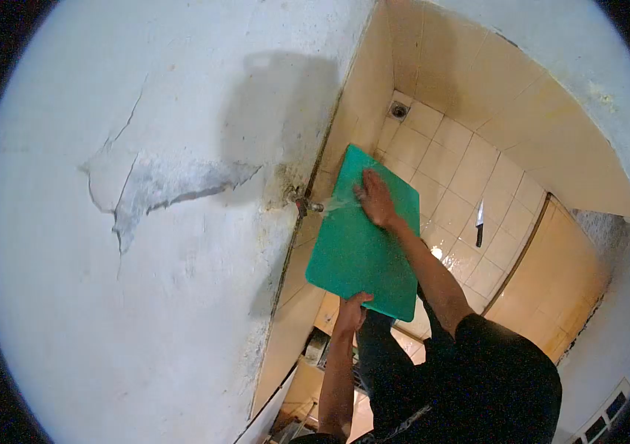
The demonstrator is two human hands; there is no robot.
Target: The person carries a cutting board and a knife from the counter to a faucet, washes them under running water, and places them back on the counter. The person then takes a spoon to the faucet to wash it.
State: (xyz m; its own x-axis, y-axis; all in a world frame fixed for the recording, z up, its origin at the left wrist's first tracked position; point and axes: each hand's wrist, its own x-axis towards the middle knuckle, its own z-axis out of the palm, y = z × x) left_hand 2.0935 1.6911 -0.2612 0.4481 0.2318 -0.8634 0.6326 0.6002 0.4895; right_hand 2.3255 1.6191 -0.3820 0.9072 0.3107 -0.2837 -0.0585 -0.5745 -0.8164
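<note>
A green cutting board (366,244) is held tilted in front of me, beneath a wall tap (309,206). Water from the tap runs onto the board's upper part. My left hand (352,312) grips the lower edge, its thumb on the face and its other fingers mostly hidden behind. On the upper face of the board lies my right hand (378,198), palm down with its fingers stretched out; nothing shows under it. A knife (480,223) with a black handle rests on the tiled floor, to the right of the board.
Beige tiles cover the wet floor (444,166), which has a drain (398,111) in the far corner. A low tiled wall (551,259) borders it on the right. Peeling white wall (167,222) rises at left. Partly hidden items are at bottom, near my left forearm.
</note>
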